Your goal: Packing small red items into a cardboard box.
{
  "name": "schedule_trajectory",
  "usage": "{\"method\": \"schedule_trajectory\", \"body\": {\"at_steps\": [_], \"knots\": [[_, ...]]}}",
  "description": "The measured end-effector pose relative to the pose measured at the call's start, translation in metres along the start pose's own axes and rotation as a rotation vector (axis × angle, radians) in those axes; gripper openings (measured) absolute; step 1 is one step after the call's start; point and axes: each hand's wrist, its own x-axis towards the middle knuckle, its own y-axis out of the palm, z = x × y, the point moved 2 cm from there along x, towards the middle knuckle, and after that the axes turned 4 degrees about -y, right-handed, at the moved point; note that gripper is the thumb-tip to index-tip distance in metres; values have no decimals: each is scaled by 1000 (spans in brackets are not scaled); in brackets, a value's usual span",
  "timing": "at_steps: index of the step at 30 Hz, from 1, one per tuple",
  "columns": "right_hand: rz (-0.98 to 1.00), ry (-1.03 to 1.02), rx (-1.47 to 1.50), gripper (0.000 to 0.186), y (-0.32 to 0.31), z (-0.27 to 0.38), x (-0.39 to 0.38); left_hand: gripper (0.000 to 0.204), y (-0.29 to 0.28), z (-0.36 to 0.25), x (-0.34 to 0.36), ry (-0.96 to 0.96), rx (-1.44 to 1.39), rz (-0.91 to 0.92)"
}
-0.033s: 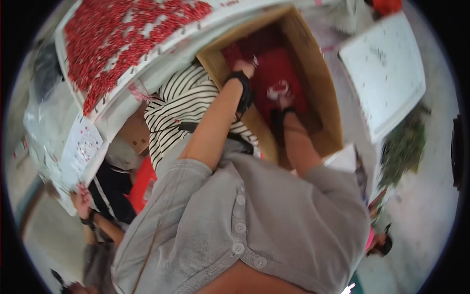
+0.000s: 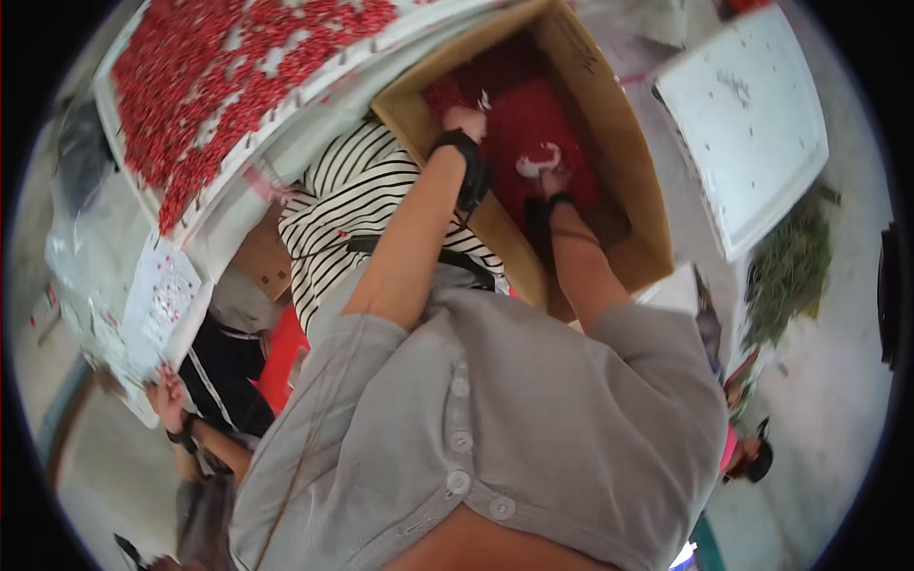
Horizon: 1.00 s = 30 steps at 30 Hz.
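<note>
A cardboard box [image 2: 628, 190] holds red contents [image 2: 514, 105], too blurred to make out singly. Inside, toward the upper left, my left hand [image 2: 465, 124] has its fingers curled down near a small white item [image 2: 484, 100]; what they hold is unclear. Lower in the box, my right hand [image 2: 552, 179] is closed on a white object [image 2: 533, 164] lying over the red contents. Both wrists wear black bands.
A white-rimmed tray of small red pieces [image 2: 209, 95] is upper left, a white tray [image 2: 738, 124] right. Striped cloth [image 2: 338, 209] lies beside the box, greenery [image 2: 781, 276] at right. A co-worker's hand [image 2: 167, 395] is lower left; another person [image 2: 743, 452] is lower right.
The view has shifted slightly, moving the box a little up and the lower-left hand down in the picture. Both my hands remain in the box in much the same pose.
</note>
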Motion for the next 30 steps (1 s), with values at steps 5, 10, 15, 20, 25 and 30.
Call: {"method": "schedule_trajectory", "body": {"at_steps": [5,10,15,20,25,30], "knots": [[47,209,572,39,54,-10,28,14,-5,4,2,147,-242,-135],[343,449,548,23,102,24,56,14,-9,-2,-10,102,-373,-123],[333,174,660,25,80,113,15,12,-11,-5,-7,20,-432,-142],[-11,-612,242,40,44,199,-72,17,-5,9,19,72,-305,-176],[-221,-1167,-606,55,42,221,-126,17,-1,11,25,70,-229,-73],[-381,-655,-385,54,22,143,-69,17,-5,4,5,1,-251,-1]]}}
